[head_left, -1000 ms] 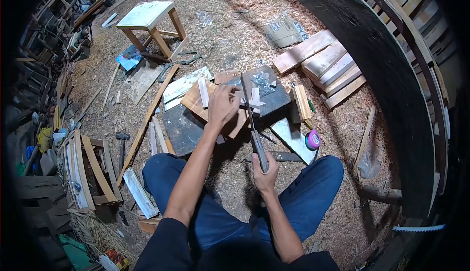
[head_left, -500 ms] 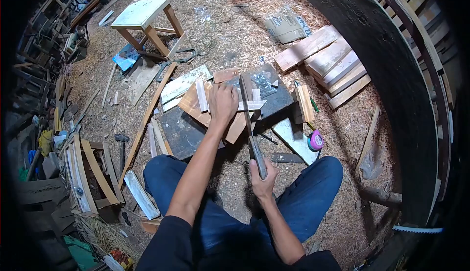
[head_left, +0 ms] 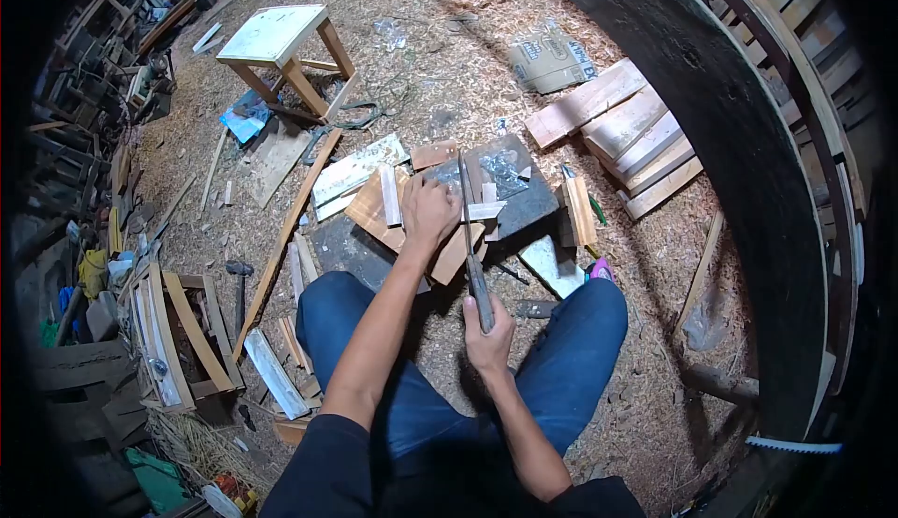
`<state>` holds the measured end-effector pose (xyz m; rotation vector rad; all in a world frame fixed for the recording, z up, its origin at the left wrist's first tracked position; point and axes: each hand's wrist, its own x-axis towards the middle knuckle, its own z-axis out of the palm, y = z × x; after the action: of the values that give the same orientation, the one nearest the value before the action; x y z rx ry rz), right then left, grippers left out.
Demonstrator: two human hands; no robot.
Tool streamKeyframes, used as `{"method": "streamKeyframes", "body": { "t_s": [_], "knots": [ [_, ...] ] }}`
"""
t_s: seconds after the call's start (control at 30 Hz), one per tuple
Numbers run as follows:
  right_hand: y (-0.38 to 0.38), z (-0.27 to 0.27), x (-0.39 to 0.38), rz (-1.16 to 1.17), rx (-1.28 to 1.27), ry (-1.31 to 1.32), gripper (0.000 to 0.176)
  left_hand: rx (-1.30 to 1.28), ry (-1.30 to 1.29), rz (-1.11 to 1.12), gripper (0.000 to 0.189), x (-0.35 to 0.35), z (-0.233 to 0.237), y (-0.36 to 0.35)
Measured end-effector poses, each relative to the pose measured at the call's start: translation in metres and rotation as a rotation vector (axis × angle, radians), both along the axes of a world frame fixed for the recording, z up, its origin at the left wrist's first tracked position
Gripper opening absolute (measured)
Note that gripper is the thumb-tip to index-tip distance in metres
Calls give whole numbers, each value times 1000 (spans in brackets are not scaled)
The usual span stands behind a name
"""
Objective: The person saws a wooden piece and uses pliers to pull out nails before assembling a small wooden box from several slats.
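The dark block [head_left: 524,195] is hemmed in, with stacked planks [head_left: 627,134] to its right and loose boards [head_left: 351,172] to its left. Open, shaving-strewn floor [head_left: 440,69] lies only beyond it. At the block's near-left edge the left hand [head_left: 428,209] is closed over a pale wood strip [head_left: 486,210]. Nearer than the block, the right hand [head_left: 488,331] grips a long knife [head_left: 468,223], whose narrow grey blade crosses the strip.

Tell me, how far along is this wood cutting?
Done: one pale cut piece lies on the board. In hand: the left hand pins a strip on the block, the right hand holds the knife across it. Left: the strip looks uncut; planks lie beside.
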<state>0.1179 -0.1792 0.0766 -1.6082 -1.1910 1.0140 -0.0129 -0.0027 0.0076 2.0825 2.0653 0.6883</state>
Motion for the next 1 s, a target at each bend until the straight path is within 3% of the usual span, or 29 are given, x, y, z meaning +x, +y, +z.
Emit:
{"method": "streamKeyframes", "body": {
  "t_s": [0.2,0.3,0.63,0.7,0.77,0.83,1.0],
  "knots": [
    [6,-6,5,-25,-14,42,34,-187,23,-57,33,1,15,7],
    [10,2,7,21,6,27,32,15,35,-32,32,-4,-2,5],
    [48,18,-12,18,-25,-65,30,-106,27,-11,35,-1,8,9],
    [29,11,-2,4,-6,-3,26,-157,26,20,37,0,7,7],
    [12,37,3,-21,-78,119,23,-149,22,21,37,0,3,13],
    [1,31,10,18,-25,-41,20,-118,30,10,40,-1,-2,8],
    [53,21,-7,43,-96,-81,22,-195,84,-1,42,-2,8,11]
  ]
}}
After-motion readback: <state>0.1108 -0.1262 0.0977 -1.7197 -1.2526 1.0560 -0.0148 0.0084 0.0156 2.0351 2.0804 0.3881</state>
